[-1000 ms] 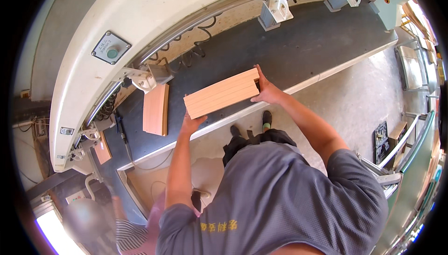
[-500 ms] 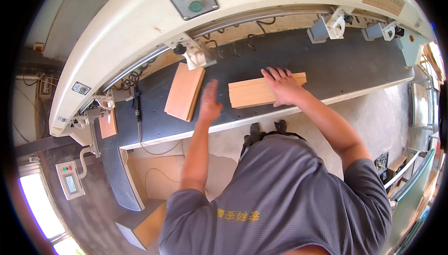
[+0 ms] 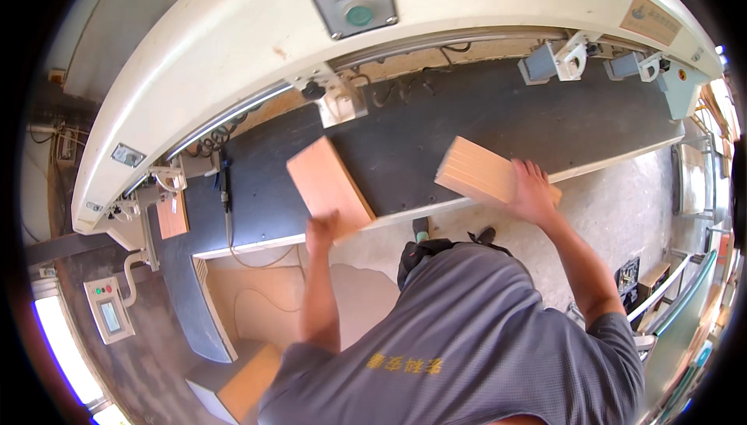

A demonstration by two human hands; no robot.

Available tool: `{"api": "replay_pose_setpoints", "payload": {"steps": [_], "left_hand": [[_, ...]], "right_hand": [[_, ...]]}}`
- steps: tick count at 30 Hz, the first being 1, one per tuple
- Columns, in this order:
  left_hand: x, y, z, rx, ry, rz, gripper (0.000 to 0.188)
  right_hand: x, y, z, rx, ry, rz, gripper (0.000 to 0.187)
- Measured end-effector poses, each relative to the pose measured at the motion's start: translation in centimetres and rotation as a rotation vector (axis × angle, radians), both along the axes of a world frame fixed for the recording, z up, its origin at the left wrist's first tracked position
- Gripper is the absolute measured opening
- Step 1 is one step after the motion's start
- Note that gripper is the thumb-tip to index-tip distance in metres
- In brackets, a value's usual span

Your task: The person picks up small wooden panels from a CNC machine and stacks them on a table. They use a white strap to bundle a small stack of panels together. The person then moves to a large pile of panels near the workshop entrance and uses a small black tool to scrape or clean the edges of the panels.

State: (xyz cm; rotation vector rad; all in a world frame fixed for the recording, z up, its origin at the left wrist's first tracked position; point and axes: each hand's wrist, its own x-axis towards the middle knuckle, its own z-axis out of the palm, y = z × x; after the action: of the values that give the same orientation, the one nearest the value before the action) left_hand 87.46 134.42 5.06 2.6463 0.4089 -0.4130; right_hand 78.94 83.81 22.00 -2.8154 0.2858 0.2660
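Note:
My left hand (image 3: 320,233) is closed on the near end of a flat wooden board stack (image 3: 325,180), whose near corner reaches past the front edge of the dark worktop (image 3: 405,164). Several narrow wooden boards (image 3: 476,170), pressed together as one block, are gripped by my right hand (image 3: 535,191) at their right end. That block is tilted and sits at the worktop's front edge, partly over it. My right fingers lie across the top, and the thumb is hidden. The left fingers are slightly blurred.
A cream machine beam (image 3: 226,43) with a green button (image 3: 359,15) arches over the worktop. Clamp heads (image 3: 341,104) hang below it. Another wooden piece (image 3: 173,215) stands at the far left, near a corded air tool (image 3: 226,191). A control box (image 3: 110,310) is at lower left.
My left hand, empty before, has taken hold of the left boards and turned them toward me. My right hand has swung its block right and toward the front edge.

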Motion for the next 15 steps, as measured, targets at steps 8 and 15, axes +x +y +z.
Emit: {"api": "replay_pose_setpoints", "payload": {"steps": [8, 15], "left_hand": [[-7.9, -2.9, -8.2, -1.127, 0.510, 0.480, 0.034], [-4.0, -27.4, 1.9, -0.707, 0.583, -0.162, 0.057]], "right_hand": [[-20.0, -12.7, -2.3, 0.912, -0.282, -0.976, 0.089], [-33.2, -19.8, -4.9, 1.308, -0.755, -1.374, 0.094]]}}
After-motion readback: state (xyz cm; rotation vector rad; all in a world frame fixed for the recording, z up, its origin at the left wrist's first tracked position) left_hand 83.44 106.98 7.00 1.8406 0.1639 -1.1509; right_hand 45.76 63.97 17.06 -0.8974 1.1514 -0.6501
